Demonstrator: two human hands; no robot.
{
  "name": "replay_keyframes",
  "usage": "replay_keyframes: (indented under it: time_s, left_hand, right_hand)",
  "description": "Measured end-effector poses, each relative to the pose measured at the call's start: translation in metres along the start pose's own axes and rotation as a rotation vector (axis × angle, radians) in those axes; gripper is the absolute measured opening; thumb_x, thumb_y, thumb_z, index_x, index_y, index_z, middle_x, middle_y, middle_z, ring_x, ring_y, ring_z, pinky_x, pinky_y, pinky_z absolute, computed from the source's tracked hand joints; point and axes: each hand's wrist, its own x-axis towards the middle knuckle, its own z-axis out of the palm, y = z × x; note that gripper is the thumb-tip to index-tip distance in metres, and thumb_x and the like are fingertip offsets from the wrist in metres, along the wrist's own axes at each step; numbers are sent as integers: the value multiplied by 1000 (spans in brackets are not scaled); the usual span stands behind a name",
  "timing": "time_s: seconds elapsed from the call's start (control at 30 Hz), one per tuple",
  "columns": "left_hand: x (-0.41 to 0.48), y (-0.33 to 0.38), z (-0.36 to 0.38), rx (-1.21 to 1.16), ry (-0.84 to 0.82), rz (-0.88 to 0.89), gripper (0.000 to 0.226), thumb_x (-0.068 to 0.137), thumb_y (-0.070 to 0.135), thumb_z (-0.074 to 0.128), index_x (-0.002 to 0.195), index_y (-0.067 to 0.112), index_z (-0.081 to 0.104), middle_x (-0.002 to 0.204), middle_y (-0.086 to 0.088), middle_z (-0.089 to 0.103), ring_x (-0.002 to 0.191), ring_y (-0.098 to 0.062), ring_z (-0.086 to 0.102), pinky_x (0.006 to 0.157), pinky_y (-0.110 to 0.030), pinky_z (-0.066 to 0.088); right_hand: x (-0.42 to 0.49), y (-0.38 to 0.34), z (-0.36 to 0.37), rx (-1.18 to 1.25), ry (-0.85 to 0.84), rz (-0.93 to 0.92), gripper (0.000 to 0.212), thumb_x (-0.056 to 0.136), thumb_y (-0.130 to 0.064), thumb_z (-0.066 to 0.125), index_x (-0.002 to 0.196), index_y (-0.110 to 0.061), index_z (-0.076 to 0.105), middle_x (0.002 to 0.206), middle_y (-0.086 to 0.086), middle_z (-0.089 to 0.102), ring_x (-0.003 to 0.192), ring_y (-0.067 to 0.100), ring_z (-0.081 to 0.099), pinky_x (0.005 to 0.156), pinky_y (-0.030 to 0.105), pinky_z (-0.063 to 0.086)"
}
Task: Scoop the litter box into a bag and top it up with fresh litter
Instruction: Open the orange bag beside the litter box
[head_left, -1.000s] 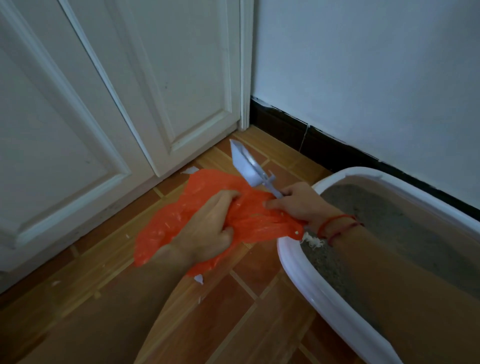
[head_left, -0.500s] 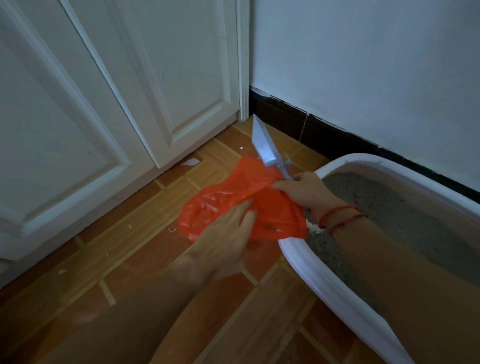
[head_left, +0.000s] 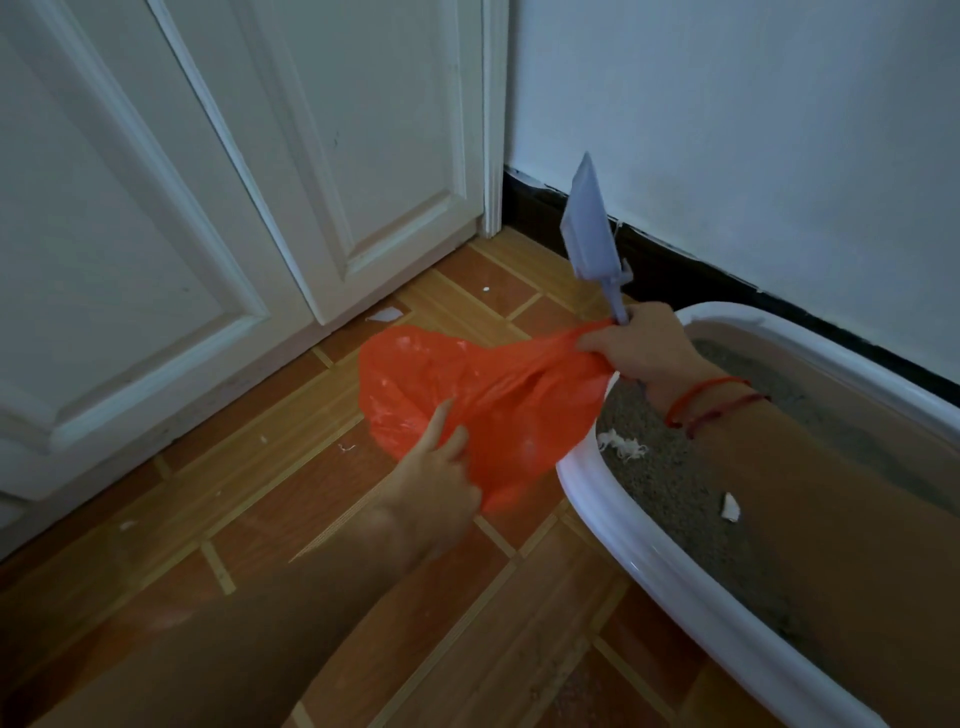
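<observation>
The right hand (head_left: 644, 353), centre right, is gripping the scoop (head_left: 592, 228), blade up, together with the bag (head_left: 483, 395) edge, probably stretching it to find the mouth. The left hand (head_left: 431, 483) is fingering the bag's lower side; whether it is pinching is unclear. The bag is hanging between the hands, touching the box (head_left: 613, 514) rim.

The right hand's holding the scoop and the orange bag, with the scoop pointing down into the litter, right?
Not quite: in the head view the scoop points up toward the wall, not down into the litter. The right hand does hold it and the orange bag.
</observation>
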Motion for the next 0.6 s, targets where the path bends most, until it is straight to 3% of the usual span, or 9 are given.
replay_keyframes:
  time_s: [0.07, 0.13, 0.17, 0.23, 0.3, 0.37, 0.43, 0.5, 0.6]
  left_hand:
    - [-10, 7, 25, 25, -76, 4, 42, 95, 43, 47, 132, 25, 56, 133, -8, 59, 140, -37, 34, 103, -72, -22]
    - [-22, 8, 43, 37, -134, -23, 68, 95, 44, 50, 153, 29, 17, 146, -11, 49, 144, -39, 28, 103, -74, -21]
    - [-26, 6, 47, 50, -165, -30, 80, 95, 44, 50, 152, 25, -3, 151, -14, 41, 145, -40, 24, 105, -73, -17]
    - [-32, 1, 47, -17, -156, -52, 72, 94, 51, 47, 152, 21, 17, 147, -14, 46, 143, -39, 30, 105, -73, -19]
    - [-32, -6, 36, -181, -99, -103, 59, 90, 63, 39, 132, 23, 51, 125, -5, 64, 132, -31, 45, 106, -72, -20]
    - [-32, -12, 23, -367, 77, -157, 63, 89, 68, 27, 114, 23, 64, 103, 1, 70, 117, -23, 56, 112, -69, -2]
    - [-29, -13, 15, -442, 433, -204, 55, 91, 63, 32, 94, 20, 68, 87, 3, 66, 96, -21, 60, 107, -59, 28]
    - [-19, -16, 7, -496, 682, -292, 43, 90, 56, 44, 92, 17, 61, 91, 0, 58, 89, -21, 53, 93, -46, 41]
    - [5, -28, -2, -578, 677, -495, 55, 81, 50, 64, 118, 11, 49, 116, -9, 51, 104, -27, 50, 90, -43, 46]
  right_hand:
    - [6, 0, -7, 0, 100, -33, 7, 78, -5, 68, 78, -6, 61, 68, 7, 52, 60, 16, 50, 54, 27, 42]
    - [13, -1, -15, 10, 202, -70, 4, 79, -5, 64, 78, -7, 62, 69, 6, 52, 62, 16, 49, 56, 28, 43]
    - [16, -2, -19, -2, 230, -85, 7, 79, -5, 64, 75, -9, 60, 67, 5, 51, 60, 16, 48, 55, 27, 42]
    - [19, -2, -21, -22, 228, -94, 11, 80, -5, 63, 73, -11, 58, 65, 3, 50, 60, 16, 48, 53, 26, 40]
    - [20, -2, -18, -14, 195, -85, 7, 79, -5, 64, 76, -9, 59, 65, 4, 49, 61, 17, 48, 54, 28, 41]
    - [18, -3, -15, 11, 166, -76, 9, 77, -5, 68, 78, -7, 60, 66, 6, 51, 62, 20, 50, 53, 30, 44]
    - [14, -5, -11, 39, 126, -76, 15, 76, -6, 72, 75, -9, 57, 67, 7, 51, 63, 22, 51, 53, 30, 46]
    - [10, -8, -10, 58, 82, -91, 19, 74, -8, 75, 78, -9, 57, 69, 8, 51, 63, 22, 51, 53, 29, 47]
    - [-1, -15, -8, 43, 10, -117, 25, 73, -9, 79, 74, -10, 54, 68, 5, 54, 56, 15, 52, 44, 19, 46]
